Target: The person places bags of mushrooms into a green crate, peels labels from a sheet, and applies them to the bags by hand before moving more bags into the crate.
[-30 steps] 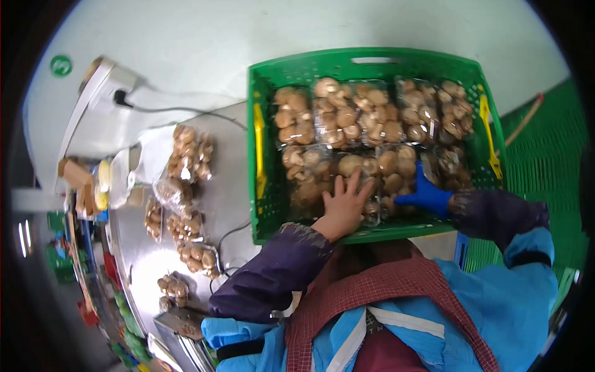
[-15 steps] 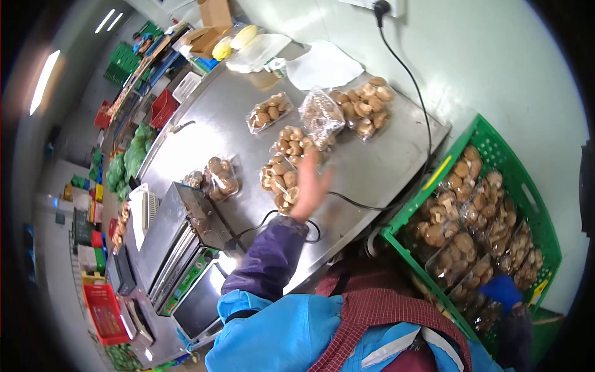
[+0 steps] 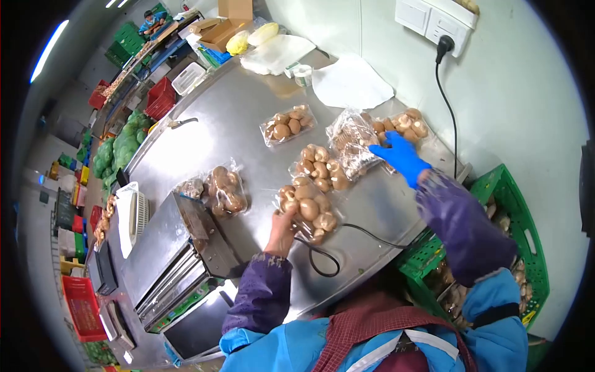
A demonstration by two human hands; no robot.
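My bare left hand (image 3: 282, 230) grips the near left edge of a plastic-wrapped pack of mushrooms (image 3: 308, 208) on the steel table. My right hand (image 3: 401, 160), in a blue glove, has its fingers spread, with the tips at a crinkled clear-wrapped pack (image 3: 352, 137). Partly under that hand, brown mushrooms (image 3: 410, 124) lie by the wall. Between my hands sits another mushroom pack (image 3: 320, 166). A smaller wrapped pack (image 3: 288, 124) lies farther back, and one more (image 3: 225, 191) is off to the left.
A metal wrapping machine (image 3: 167, 248) stands at the left. A black cable (image 3: 455, 118) runs from the wall socket (image 3: 434, 23) and loops across the steel table (image 3: 242, 130). At the right, a green crate (image 3: 538, 248) holds packed mushrooms. A white sheet (image 3: 350, 84) lies at the back.
My right hand has come up from the green crate to the packs by the wall. The left hand has drawn back and taken hold of the nearest pack. The view has shifted.
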